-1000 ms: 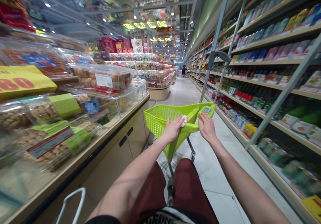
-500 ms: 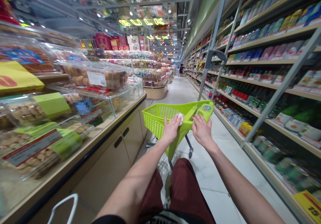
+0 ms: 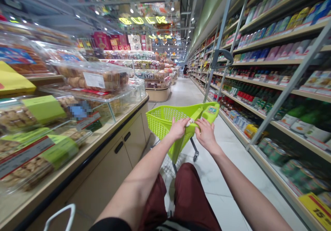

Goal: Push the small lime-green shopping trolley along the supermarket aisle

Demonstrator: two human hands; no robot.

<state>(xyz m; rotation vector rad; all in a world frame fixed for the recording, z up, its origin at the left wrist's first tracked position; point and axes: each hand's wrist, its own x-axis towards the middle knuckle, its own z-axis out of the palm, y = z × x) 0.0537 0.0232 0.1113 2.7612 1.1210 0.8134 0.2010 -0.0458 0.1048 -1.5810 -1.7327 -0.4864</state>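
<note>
Green shopping cart [image 3: 159, 124] stands in the aisle between the packaged-snack counter [image 3: 108, 170] and stocked shelving [image 3: 310, 96]. Left hand [image 3: 178, 127] bends over the cart's handle [image 3: 191, 128], fingers closed on a crumpled white wad [image 3: 190, 122]. Right hand [image 3: 205, 134] rests just beside it, fingers bent over the handle; whether they grip or merely rest, cannot tell.

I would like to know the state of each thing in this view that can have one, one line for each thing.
Shopping cart: upright, on its wheels
White wad: crumpled, at the cart's near edge
Left hand: fingers curled at the wad
Right hand: fingers bent over the cart, beside the wad
Cabinet doors: closed
Clear plastic box: closed
Neon sign: lit
</note>
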